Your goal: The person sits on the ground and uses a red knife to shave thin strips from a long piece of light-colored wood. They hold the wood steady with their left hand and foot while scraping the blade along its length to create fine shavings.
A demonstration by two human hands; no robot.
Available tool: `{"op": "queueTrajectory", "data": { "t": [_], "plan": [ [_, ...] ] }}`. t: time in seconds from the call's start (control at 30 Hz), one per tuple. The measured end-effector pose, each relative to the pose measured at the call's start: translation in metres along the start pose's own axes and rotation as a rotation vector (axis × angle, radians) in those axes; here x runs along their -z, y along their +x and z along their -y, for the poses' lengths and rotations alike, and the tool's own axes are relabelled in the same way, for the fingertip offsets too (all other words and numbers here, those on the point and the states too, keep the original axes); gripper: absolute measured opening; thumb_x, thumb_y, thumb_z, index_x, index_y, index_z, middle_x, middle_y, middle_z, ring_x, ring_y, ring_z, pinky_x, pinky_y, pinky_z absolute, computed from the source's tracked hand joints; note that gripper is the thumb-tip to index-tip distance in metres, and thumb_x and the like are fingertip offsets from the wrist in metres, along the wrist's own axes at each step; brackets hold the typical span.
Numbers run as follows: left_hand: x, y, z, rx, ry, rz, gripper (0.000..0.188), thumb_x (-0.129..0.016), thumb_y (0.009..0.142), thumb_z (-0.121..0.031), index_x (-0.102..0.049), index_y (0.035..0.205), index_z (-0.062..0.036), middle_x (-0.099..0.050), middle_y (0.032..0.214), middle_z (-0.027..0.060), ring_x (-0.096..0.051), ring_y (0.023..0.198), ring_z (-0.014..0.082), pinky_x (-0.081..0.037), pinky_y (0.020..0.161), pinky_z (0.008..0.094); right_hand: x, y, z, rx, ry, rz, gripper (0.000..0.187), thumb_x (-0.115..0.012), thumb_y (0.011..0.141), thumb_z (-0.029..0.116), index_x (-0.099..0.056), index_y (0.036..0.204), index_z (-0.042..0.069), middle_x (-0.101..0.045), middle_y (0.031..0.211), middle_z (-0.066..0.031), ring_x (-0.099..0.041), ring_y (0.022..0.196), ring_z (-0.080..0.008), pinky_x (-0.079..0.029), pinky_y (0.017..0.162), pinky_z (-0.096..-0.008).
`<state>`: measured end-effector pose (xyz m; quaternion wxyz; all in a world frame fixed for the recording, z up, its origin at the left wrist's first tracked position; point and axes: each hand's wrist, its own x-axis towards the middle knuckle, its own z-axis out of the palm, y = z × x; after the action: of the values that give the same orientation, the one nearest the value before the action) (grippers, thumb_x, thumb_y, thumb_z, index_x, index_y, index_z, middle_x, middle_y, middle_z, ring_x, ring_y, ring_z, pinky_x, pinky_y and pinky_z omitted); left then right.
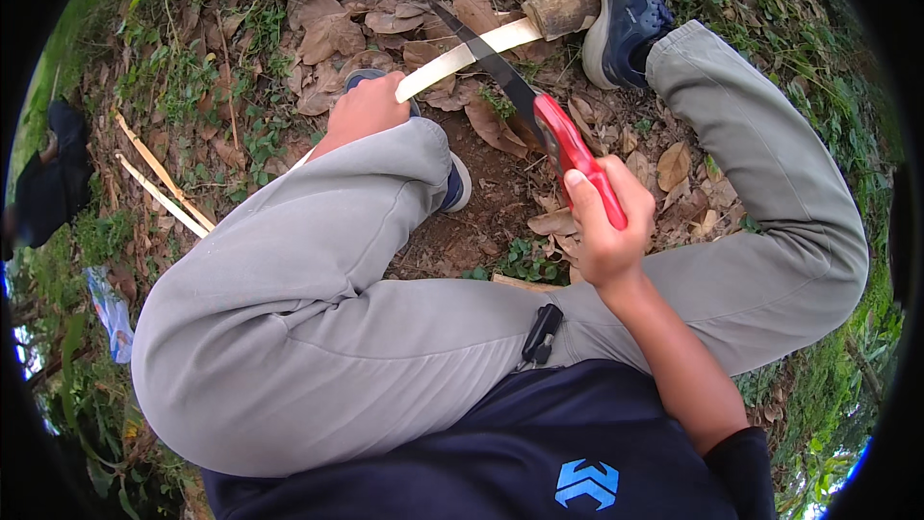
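My right hand (613, 223) is closed round the red handle of a long-bladed knife (510, 77), thumb laid along the grip. Its dark, pointed blade crosses a pale flat bamboo strip (438, 74); any teeth on the edge cannot be made out. Beyond my bent left knee, my left hand (369, 108) is closed on the strip, its fingers partly hidden. The strip's far end meets a short brown log (561, 10), which lies against my right shoe (628, 14).
Dry brown leaves (327, 34) and low green plants cover the soil. At the left lie more pale strips (164, 193), a clear plastic bag (111, 313) and a dark object (53, 173). My left shoe (458, 183) is below the strip. Another wood piece (525, 283) lies between my legs.
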<state>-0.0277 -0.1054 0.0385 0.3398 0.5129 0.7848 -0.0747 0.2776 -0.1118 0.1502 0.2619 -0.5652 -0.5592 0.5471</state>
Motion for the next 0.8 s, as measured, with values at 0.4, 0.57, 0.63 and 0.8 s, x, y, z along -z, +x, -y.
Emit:
{"op": "queueTrajectory", "data": {
  "t": [0.4, 0.57, 0.63, 0.8],
  "plan": [
    [-0.002, -0.005, -0.001, 0.007, -0.048, -0.002, 0.025, -0.052, 0.093, -0.021, -0.065, 0.113, -0.0131, -0.073, 0.102, 0.0219, -0.068, 0.101, 0.0456, -0.052, 0.088, 0.0582, 0.028, -0.008, -0.003, -0.078, 0.104, 0.03, 0.017, -0.063, 0.097, 0.011, -0.06, 0.085, 0.0, -0.054, 0.063, 0.0008, -0.043, 0.054, -0.0044, -0.031, 0.05, -0.0249],
    [0.006, -0.004, 0.002, 0.003, 0.014, 0.019, 0.025, -0.052, 0.093, -0.021, -0.064, 0.114, -0.0139, -0.072, 0.104, 0.022, -0.067, 0.102, 0.0458, -0.052, 0.088, 0.058, 0.015, 0.001, 0.011, -0.138, 0.22, 0.027, 0.019, -0.064, 0.098, 0.012, -0.058, 0.083, 0.002, -0.048, 0.063, 0.0032, -0.04, 0.053, -0.0038, -0.03, 0.048, -0.025],
    [0.01, -0.006, 0.004, 0.023, 0.003, 0.011, 0.026, -0.052, 0.093, -0.021, -0.064, 0.115, -0.0146, -0.072, 0.104, 0.022, -0.067, 0.103, 0.0454, -0.052, 0.089, 0.0578, 0.042, -0.016, 0.043, -0.214, 0.296, 0.042, 0.017, -0.061, 0.098, 0.009, -0.055, 0.084, 0.001, -0.043, 0.06, 0.0052, -0.034, 0.049, -0.0007, -0.024, 0.044, -0.0229],
    [-0.001, -0.006, 0.002, 0.017, -0.057, 0.016, 0.027, -0.053, 0.093, -0.021, -0.065, 0.116, -0.016, -0.072, 0.105, 0.0219, -0.067, 0.104, 0.0448, -0.052, 0.089, 0.0573, 0.054, -0.03, 0.044, -0.021, -0.073, 0.093, 0.018, -0.064, 0.096, 0.01, -0.057, 0.083, 0.001, -0.047, 0.059, 0.0014, -0.039, 0.05, -0.0058, -0.03, 0.047, -0.0262]
  ]
}}
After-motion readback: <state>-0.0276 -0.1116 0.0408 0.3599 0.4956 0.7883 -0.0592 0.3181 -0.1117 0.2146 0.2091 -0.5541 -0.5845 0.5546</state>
